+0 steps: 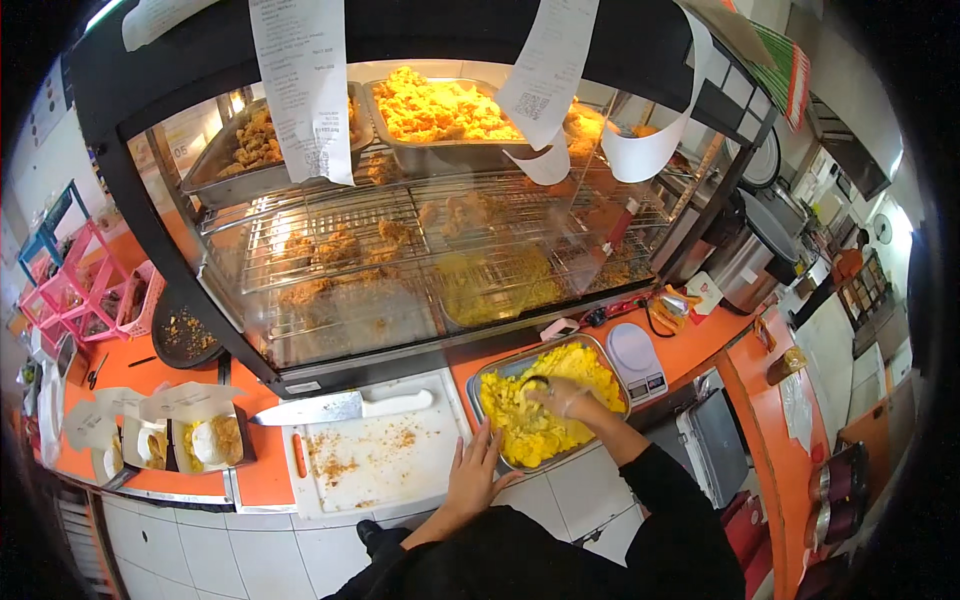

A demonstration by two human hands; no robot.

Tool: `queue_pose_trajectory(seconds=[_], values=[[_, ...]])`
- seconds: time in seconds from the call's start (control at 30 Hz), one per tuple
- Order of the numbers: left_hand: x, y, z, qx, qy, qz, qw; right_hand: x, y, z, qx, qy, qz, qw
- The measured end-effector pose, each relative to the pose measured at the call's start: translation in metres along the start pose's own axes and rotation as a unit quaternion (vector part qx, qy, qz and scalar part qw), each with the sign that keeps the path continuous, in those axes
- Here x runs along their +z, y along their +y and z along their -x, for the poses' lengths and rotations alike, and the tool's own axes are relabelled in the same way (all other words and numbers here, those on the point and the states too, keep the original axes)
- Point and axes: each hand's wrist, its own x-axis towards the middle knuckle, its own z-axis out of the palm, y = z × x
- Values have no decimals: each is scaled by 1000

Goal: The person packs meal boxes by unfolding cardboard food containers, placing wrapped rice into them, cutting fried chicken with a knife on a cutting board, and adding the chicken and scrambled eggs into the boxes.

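A metal tray (480, 409) of yellow rice (551, 439) stands on the orange counter in front of me. In a clear plastic glove, my right hand (562, 397) reaches into the rice. Its fingers close around a small dark-rimmed scoop or cup (534, 382), partly hidden by the hand and rice. My left hand (474, 472) is bare, fingers spread, at the tray's near left edge beside a white cutting board (390, 480). Crumbs lie on the board. A large white-handled knife (337, 409) rests across its far side.
Open food boxes (206, 442) with white rice balls stand at left. A glass warming cabinet (450, 262) with fried chicken rises behind the tray, with paper receipts (300, 90) hanging before it. A kitchen scale (636, 360) sits right of the tray. Another person (844, 270) stands far right.
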Motion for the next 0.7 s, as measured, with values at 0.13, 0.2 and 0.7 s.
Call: queue_pose_trajectory(seconds=[0.13,0.2,0.7], values=[[1,-6,2,-9,20,6,1000,5,-60,6,133,45,66,988],[1,-2,-1,-7,15,2,1000,19,-64,10,158,27,152,975],[-146,-100,126,-124,257,121,951,-18,-195,6,98,-184,-405,890]])
